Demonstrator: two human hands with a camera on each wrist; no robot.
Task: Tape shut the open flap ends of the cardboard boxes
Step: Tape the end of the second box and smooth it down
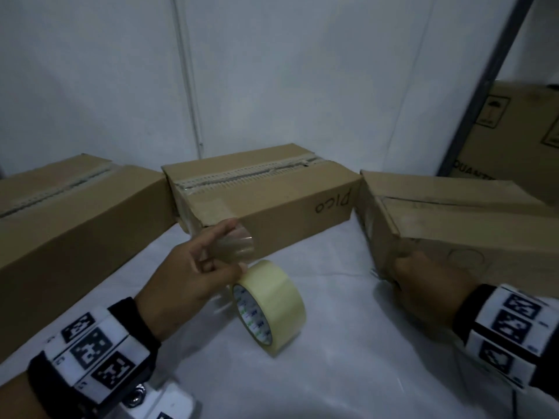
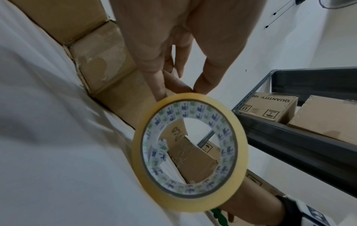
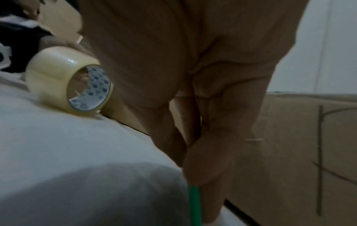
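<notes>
Three brown cardboard boxes lie on a white-covered table: left box (image 1: 69, 225), middle box (image 1: 272, 195) marked "Pico", right box (image 1: 453, 219). A roll of clear packing tape (image 1: 272, 303) (image 2: 138, 156) (image 3: 50, 73) stands on its edge in front of the middle box. My left hand (image 1: 236, 240) (image 2: 179, 90) pinches a strip of tape (image 1: 243, 251) pulled up from the roll, near the middle box's taped end. My right hand (image 1: 423, 273) (image 3: 203, 175) is at the near end of the right box, its fingers curled round a green-handled tool (image 3: 195, 203) (image 2: 218, 217). The tool's working end is hidden.
A dark metal shelf (image 2: 289, 152) at the right carries more printed cartons (image 1: 514, 125) (image 2: 270, 107). A white wall (image 1: 272, 71) stands close behind the boxes. White cloth (image 1: 348, 343) covers the table between my hands.
</notes>
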